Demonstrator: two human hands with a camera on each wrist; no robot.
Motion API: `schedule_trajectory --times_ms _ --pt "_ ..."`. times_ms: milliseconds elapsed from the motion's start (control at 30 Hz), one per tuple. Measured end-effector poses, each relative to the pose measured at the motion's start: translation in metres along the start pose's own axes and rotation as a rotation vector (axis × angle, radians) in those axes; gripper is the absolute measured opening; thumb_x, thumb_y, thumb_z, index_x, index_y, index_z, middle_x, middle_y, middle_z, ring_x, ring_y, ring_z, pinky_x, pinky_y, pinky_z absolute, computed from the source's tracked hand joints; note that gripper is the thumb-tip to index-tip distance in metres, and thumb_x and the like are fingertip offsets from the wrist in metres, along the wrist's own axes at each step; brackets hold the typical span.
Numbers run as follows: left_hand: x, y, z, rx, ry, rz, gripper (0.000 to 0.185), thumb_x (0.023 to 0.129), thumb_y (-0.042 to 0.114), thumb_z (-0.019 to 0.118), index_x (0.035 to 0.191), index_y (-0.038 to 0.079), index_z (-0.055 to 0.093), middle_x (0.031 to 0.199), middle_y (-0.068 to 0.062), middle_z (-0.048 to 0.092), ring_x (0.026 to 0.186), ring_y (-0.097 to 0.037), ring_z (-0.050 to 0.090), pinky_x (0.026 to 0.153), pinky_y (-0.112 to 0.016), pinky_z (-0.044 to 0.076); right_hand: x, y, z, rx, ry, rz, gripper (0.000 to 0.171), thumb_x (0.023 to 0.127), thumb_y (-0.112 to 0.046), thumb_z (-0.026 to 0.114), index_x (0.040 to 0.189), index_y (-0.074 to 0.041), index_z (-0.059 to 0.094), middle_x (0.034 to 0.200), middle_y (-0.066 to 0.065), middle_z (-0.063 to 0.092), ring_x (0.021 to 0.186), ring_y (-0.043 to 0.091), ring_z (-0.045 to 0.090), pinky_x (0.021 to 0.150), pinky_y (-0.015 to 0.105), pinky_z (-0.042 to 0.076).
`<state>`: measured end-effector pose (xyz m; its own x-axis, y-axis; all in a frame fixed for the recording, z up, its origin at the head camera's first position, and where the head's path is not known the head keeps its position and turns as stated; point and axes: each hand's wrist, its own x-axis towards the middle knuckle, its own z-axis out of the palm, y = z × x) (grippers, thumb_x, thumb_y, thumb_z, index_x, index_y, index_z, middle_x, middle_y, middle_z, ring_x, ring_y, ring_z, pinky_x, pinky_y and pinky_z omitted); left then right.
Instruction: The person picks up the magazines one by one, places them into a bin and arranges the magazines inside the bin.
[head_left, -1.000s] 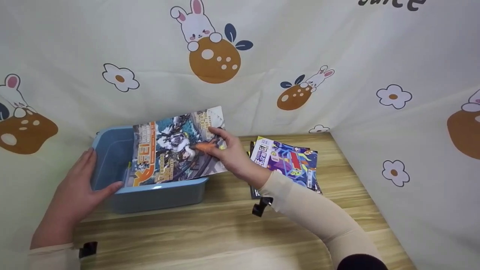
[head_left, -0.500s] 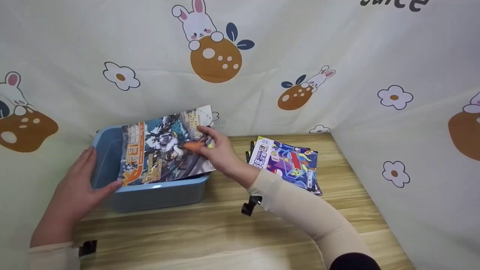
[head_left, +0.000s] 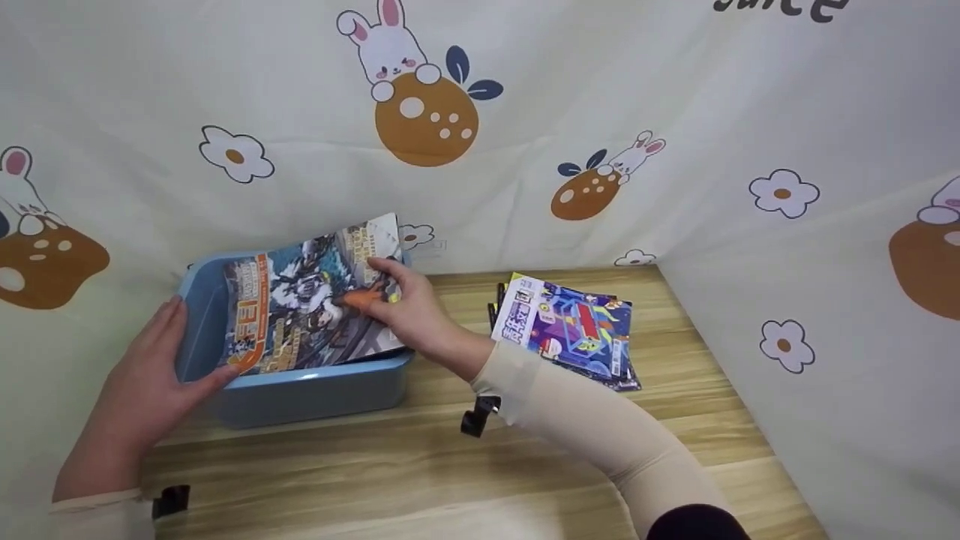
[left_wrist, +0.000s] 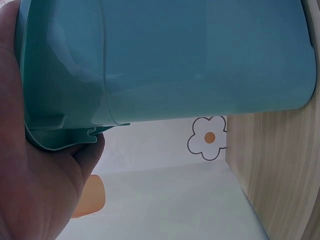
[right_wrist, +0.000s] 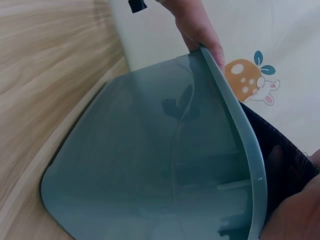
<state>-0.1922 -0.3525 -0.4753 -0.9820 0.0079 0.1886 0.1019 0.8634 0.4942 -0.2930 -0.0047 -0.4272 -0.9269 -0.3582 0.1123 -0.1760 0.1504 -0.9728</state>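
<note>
A light-blue plastic storage bin (head_left: 315,397) stands on the table at the left. My left hand (head_left: 146,382) grips its left end, thumb at the near rim and fingers on the far side; the left wrist view shows a fingertip curled under the lip. With my right hand (head_left: 420,311) I pinch the right side of a magazine (head_left: 292,300) with an armoured figure on its cover. It lies tilted in the bin's mouth, its right edge raised near the right rim. In the right wrist view the magazine's dark underside (right_wrist: 280,145) shows beyond the rim. What lies beneath it is hidden.
A small stack of magazines (head_left: 570,330), a purple and blue one on top, lies on the wooden table (head_left: 360,480) right of the bin. A patterned cloth (head_left: 525,60) hangs behind and at both sides.
My right hand has moved left with the magazine, carrying it from partly beyond the bin's right rim to over the bin's mouth. The left hand stays on the bin.
</note>
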Motion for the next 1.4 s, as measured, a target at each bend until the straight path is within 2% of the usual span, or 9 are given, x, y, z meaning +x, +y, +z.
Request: schedule_trajectory --times_ms 233,400,567,700,833,933,1100,1267,1400 --pt "0.001 -0.002 -0.001 -0.024 0.009 0.009 0.125 0.097 0.061 0.079 0.176 0.001 0.004 0.181 -0.032 0.004 0.165 -0.058 0.007 0.116 -0.088 0.022 0.002 -0.004 0.011 -0.082 0.018 -0.009 0.074 0.095 -0.025 0.091 0.159 -0.011 0.059 0.163 0.007 0.058 0.144 0.017 0.056 0.116 0.022 0.047" --pt "0.001 -0.002 0.0 -0.033 0.016 0.016 0.125 0.096 0.06 0.08 0.176 0.0 0.005 0.181 -0.033 0.005 0.164 -0.06 0.009 0.115 -0.089 0.023 0.004 -0.005 0.018 -0.073 0.002 -0.011 0.073 0.096 -0.024 0.09 0.16 -0.01 0.058 0.165 0.006 0.056 0.148 0.018 0.053 0.122 0.024 0.042" --pt "-0.001 -0.001 0.002 -0.039 0.015 0.016 0.124 0.097 0.06 0.08 0.176 -0.001 0.006 0.18 -0.033 0.006 0.164 -0.06 0.009 0.115 -0.089 0.023 0.005 -0.004 0.021 -0.065 0.0 0.019 0.072 0.096 -0.02 0.089 0.16 -0.009 0.057 0.165 0.008 0.055 0.139 0.018 0.06 0.116 0.023 0.048" --pt "0.0 -0.002 0.001 -0.042 0.022 0.021 0.123 0.097 0.059 0.08 0.176 -0.001 0.006 0.18 -0.033 0.006 0.164 -0.06 0.01 0.115 -0.089 0.023 0.006 -0.005 0.022 -0.054 -0.009 0.037 0.072 0.097 -0.019 0.088 0.161 -0.009 0.056 0.166 0.009 0.053 0.128 0.012 0.065 0.111 0.021 0.051" --pt "0.0 -0.002 0.001 -0.036 0.024 0.025 0.123 0.097 0.059 0.079 0.175 -0.001 0.006 0.18 -0.034 0.007 0.164 -0.06 0.01 0.116 -0.089 0.023 0.006 -0.006 0.024 -0.023 -0.018 0.044 0.073 0.097 -0.017 0.088 0.161 -0.009 0.054 0.167 0.012 0.052 0.111 0.012 0.071 0.104 0.022 0.056" --pt "-0.001 -0.002 0.0 -0.031 0.024 0.026 0.123 0.097 0.059 0.079 0.175 -0.002 0.007 0.18 -0.034 0.007 0.164 -0.06 0.01 0.116 -0.089 0.023 0.005 -0.005 0.025 -0.046 -0.014 0.042 0.074 0.097 -0.019 0.088 0.162 -0.01 0.054 0.166 0.01 0.053 0.121 0.012 0.068 0.109 0.022 0.054" --pt "-0.003 -0.001 -0.001 -0.027 0.023 0.014 0.123 0.097 0.06 0.079 0.175 -0.003 0.007 0.18 -0.034 0.007 0.164 -0.06 0.01 0.115 -0.09 0.023 0.004 -0.004 0.026 -0.103 -0.018 0.025 0.077 0.098 -0.023 0.087 0.165 -0.014 0.051 0.17 0.007 0.049 0.147 0.018 0.053 0.122 0.026 0.043" --pt "-0.001 0.002 -0.001 -0.018 0.015 0.011 0.123 0.097 0.059 0.079 0.174 -0.004 0.008 0.179 -0.035 0.007 0.164 -0.059 0.01 0.116 -0.089 0.024 0.003 -0.006 0.024 -0.125 -0.02 0.04 0.078 0.099 -0.025 0.087 0.167 -0.019 0.049 0.173 0.005 0.045 0.155 0.021 0.046 0.128 0.034 0.037" --pt "-0.001 0.002 -0.002 -0.025 0.023 0.017 0.124 0.096 0.059 0.08 0.174 -0.004 0.008 0.18 -0.035 0.008 0.164 -0.06 0.012 0.114 -0.09 0.025 0.004 -0.006 0.023 -0.141 -0.023 0.046 0.079 0.098 -0.026 0.087 0.167 -0.018 0.049 0.173 0.005 0.046 0.155 0.021 0.046 0.129 0.034 0.036"
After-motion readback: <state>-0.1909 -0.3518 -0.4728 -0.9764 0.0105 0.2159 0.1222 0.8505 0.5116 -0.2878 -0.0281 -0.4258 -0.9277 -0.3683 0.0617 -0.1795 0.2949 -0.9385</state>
